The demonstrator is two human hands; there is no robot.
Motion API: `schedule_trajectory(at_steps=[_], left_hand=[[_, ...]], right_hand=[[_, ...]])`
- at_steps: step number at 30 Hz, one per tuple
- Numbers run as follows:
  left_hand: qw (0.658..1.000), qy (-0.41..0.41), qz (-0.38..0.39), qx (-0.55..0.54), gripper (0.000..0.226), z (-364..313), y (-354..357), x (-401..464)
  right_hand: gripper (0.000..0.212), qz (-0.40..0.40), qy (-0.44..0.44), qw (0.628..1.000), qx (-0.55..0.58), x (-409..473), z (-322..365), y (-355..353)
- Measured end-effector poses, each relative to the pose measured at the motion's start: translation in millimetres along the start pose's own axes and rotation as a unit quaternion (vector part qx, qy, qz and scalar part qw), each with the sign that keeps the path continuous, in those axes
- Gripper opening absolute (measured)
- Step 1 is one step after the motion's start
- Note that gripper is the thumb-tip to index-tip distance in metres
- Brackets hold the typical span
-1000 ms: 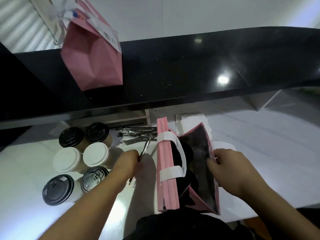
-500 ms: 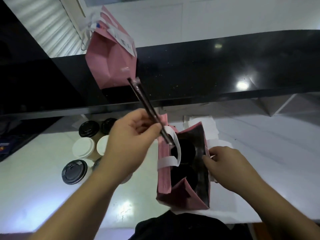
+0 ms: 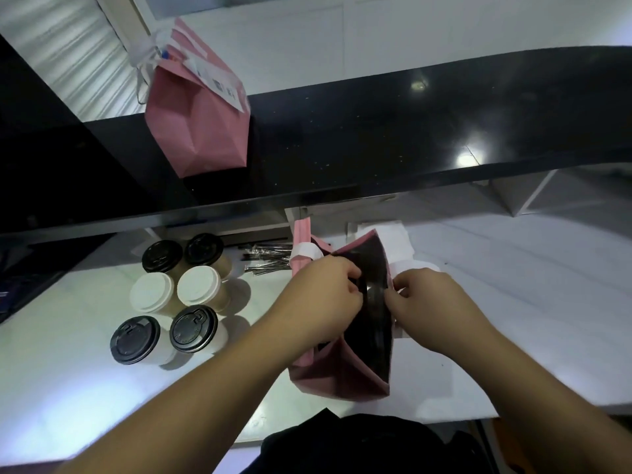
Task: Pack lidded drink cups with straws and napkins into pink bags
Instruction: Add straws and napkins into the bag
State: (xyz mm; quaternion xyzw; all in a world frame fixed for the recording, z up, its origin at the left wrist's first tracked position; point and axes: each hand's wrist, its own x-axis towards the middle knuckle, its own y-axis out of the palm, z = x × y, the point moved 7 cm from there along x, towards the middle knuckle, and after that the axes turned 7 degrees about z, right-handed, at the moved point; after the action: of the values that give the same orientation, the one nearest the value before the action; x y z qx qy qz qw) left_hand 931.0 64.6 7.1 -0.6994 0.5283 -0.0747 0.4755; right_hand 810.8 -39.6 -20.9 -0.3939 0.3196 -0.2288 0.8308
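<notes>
My left hand (image 3: 325,299) and right hand (image 3: 424,302) meet over the mouth of an open pink bag (image 3: 342,378) standing on the near edge of the white counter (image 3: 68,388). The right hand's fingers curl over and pinch the bag's right rim. The left hand's fingers are curled down into the opening; whether they hold anything there I cannot tell, as the bag's dark inside hides them. A white handle (image 3: 306,250) shows at the bag's far left rim.

To the left of the bag, six lidded cups stand in a cluster on the counter: two with black lids nearest me (image 3: 135,340), two with white lids (image 3: 198,285) in the middle, two more black-lidded ones (image 3: 162,256) at the far end. A loose pile of wrapped straws (image 3: 270,260) lies just beyond the bag's left side. White napkins (image 3: 393,241) sit behind the bag on the right.

A second pink bag (image 3: 198,118), with white handles and a slip on top, rests on the raised black ledge (image 3: 410,131) at far left.
</notes>
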Motion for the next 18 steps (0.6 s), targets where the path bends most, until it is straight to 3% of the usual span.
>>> schedule_trajectory(at_steps=[3, 8, 14, 18], left_hand=[[0.999, 0.006, -0.036, 0.018, 0.043, 5.1, -16.4, -15.6], [0.995, 0.008, -0.099, 0.026, 0.034, 32.6, -35.8, -51.6], [0.981, 0.038, -0.155, 0.106, 0.041, 60.1, -29.3, -85.4], [0.972, 0.015, -0.197, 0.126, 0.053, 77.7, -16.9, -97.5]], right_hand=[[0.035, 0.003, -0.005, 1.000, -0.005, 1.8, -0.3, 3.2], [0.027, -0.026, -0.034, 0.999, -0.021, 4.6, 5.2, 0.7], [0.038, -0.079, -0.127, 0.984, -0.100, 15.3, 41.2, -7.7], [0.046, -0.127, -0.185, 0.953, -0.202, 28.4, 66.3, -15.6]])
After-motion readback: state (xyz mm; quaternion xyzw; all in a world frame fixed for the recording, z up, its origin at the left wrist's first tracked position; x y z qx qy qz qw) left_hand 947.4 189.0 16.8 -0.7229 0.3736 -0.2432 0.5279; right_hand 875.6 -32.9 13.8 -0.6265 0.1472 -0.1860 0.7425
